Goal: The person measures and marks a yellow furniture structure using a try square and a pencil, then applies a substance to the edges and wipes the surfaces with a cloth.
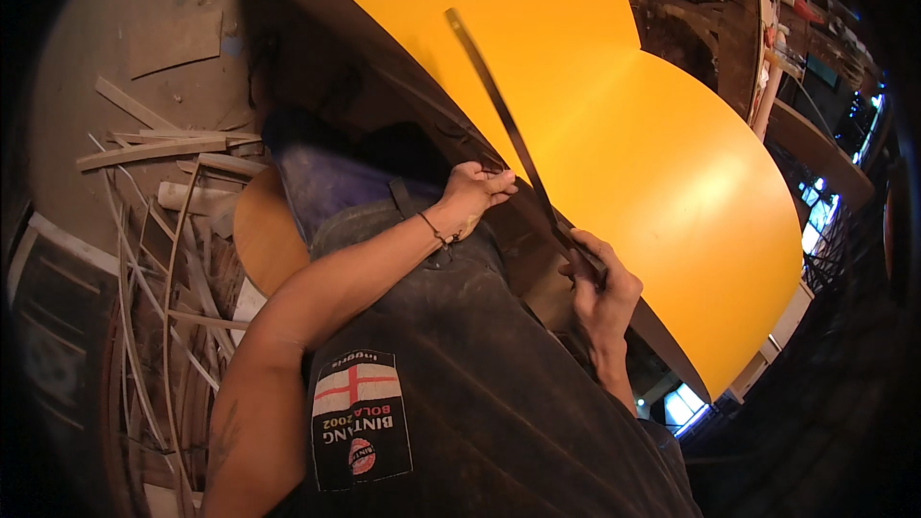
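Note:
A large yellow curved-edged panel (585, 96) spans the upper right. A long, thin dark strip (497, 101) lies at a slant across its left edge, its upper end over the yellow face. My right hand (602, 295) is closed on the lower end of this strip at the panel's edge. My left hand (470, 200) is at that edge, just left of the strip, with fingers curled. What, if anything, is inside its fingers I cannot make out. The dark underside of the panel shows behind both hands.
Loose wood offcuts and long pale strips (171, 149) pile on the floor (86, 163) at left, beside a round tan board (261, 221). A flat offcut (177, 43) lies farther up. Cluttered wooden shelving (729, 10) and bright openings (820, 221) are at the right.

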Tool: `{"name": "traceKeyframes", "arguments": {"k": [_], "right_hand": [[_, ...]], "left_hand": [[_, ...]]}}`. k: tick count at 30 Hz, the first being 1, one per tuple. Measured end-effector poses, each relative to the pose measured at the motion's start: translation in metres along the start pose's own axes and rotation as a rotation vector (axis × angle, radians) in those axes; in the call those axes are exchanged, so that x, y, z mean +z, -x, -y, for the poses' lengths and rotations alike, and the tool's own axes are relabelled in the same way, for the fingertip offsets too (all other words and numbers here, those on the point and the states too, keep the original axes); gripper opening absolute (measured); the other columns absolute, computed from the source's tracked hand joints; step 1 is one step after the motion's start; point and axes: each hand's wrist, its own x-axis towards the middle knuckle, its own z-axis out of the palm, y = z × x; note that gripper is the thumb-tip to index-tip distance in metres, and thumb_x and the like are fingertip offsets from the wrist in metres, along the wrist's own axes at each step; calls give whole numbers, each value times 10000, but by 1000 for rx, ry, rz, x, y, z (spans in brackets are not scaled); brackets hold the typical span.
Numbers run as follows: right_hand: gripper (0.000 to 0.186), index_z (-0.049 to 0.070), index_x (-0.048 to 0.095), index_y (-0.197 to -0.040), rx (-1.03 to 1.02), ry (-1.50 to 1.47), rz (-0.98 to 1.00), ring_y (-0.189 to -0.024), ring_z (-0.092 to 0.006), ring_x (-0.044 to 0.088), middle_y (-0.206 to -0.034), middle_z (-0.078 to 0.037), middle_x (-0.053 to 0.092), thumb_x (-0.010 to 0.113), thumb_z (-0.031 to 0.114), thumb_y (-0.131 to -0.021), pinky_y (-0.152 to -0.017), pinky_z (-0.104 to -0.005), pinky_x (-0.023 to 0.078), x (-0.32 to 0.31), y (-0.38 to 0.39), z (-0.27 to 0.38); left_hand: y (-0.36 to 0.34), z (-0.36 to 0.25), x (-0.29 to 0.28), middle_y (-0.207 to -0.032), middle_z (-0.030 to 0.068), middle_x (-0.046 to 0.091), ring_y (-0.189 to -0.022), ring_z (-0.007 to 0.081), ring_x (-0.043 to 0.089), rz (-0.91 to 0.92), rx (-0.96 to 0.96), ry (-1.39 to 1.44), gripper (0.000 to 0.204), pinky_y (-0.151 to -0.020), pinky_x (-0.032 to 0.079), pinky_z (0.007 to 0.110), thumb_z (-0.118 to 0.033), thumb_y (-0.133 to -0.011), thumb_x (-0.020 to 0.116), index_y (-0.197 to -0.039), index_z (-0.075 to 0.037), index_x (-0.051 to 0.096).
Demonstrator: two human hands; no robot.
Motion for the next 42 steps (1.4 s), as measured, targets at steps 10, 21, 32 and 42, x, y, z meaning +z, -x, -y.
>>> {"name": "traceKeyframes", "arguments": {"k": [10, 21, 32, 42], "right_hand": [[225, -37, 707, -1138, 2, -326, -188, -781, -211, 750, -1006, -160, 746, 641, -98, -931, -723, -299, 604, -1, 0, 2], [234, -44, 688, -1173, -161, -514, -172, -826, -224, 745, -1110, -185, 728, 605, -96, -961, -720, -321, 623, 9, -24, 22], [378, 51, 528, -1210, -234, -1493, 79, -697, -151, 666, -993, -108, 644, 734, 190, -925, -548, -236, 560, -16, -82, 112], [601, -100, 444, -1430, -669, -1949, 528, -911, -137, 602, -1251, -201, 605, 689, 240, -1000, -729, -215, 529, -68, -124, 125]], "left_hand": [[5, -73, -124, -681, 42, 622, -548, 123, 604, -504, 430, -324, 110, -484, 486, 281, -75, -884, 694, -833, 16, 662], [154, -251, -404, -853, 128, 724, -771, 225, 688, -1539, 624, -566, 245, -722, 553, 368, -90, -761, 884, -947, -10, 747], [60, -183, -65, -1611, 323, 309, -1524, 434, 275, -606, 1166, -868, 739, -1246, 244, 446, -339, -1010, 630, -1554, 68, 338], [26, -172, -13, -1636, 307, 269, -1534, 420, 262, -853, 1307, -548, 693, -1261, 221, 431, -217, -1010, 590, -1571, 68, 299]]}}
